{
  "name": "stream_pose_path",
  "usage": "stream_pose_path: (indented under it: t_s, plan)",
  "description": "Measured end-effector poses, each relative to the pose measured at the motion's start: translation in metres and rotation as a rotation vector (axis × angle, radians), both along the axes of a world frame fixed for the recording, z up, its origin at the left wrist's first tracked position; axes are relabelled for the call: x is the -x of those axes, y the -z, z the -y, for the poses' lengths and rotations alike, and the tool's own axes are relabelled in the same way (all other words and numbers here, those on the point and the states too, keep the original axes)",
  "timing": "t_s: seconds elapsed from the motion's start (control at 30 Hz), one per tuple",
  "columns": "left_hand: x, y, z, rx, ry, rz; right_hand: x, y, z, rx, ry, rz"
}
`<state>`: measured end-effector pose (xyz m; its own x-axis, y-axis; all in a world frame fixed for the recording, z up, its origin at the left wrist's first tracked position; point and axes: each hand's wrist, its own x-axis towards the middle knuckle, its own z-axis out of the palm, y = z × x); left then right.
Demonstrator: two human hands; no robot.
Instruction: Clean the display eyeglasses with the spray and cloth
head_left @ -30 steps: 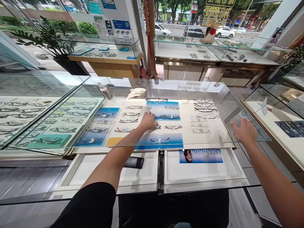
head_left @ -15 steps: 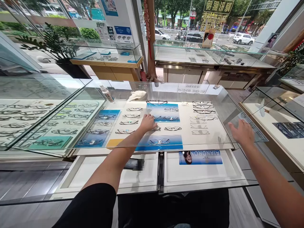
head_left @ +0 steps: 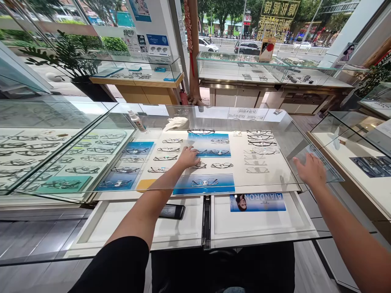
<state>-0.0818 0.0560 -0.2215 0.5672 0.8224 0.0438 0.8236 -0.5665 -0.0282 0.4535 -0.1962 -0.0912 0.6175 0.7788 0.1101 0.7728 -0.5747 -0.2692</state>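
My left hand [head_left: 187,158] rests palm down on the glass top of a display counter, over the rows of eyeglasses. Its fingers are slightly bent and apart, and it grips nothing. Partly covered by that hand, a pair of eyeglasses [head_left: 199,165] lies below the glass, with another pair of eyeglasses [head_left: 222,165] to its right. A blue display card [head_left: 210,140] lies just beyond the fingers. Near the counter's right edge, my right hand [head_left: 311,169] lies on the glass, thumb spread from the fingers, holding nothing.
A spray bottle [head_left: 137,121] and a crumpled white cloth [head_left: 176,123] are on the far left part of the counter. Nearer, a phone [head_left: 172,211] and a printed blue card [head_left: 258,202] show through the glass in drawers. Other glass showcases [head_left: 244,71] stand beyond.
Both hands stay in nearly the same place. The view has shifted very slightly. A white car outside has moved left.
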Motion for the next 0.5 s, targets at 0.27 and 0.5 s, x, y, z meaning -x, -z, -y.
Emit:
stream_pose_path:
  t_s: [0.27, 0.5]
  plan:
    - [0.006, -0.006, -0.003, 0.034, 0.037, 0.005, -0.001, 0.001, 0.000, -0.019, -0.005, -0.001]
    - [0.010, -0.011, -0.004, 0.057, 0.055, -0.001, -0.001, 0.000, -0.001, -0.010, -0.003, -0.006]
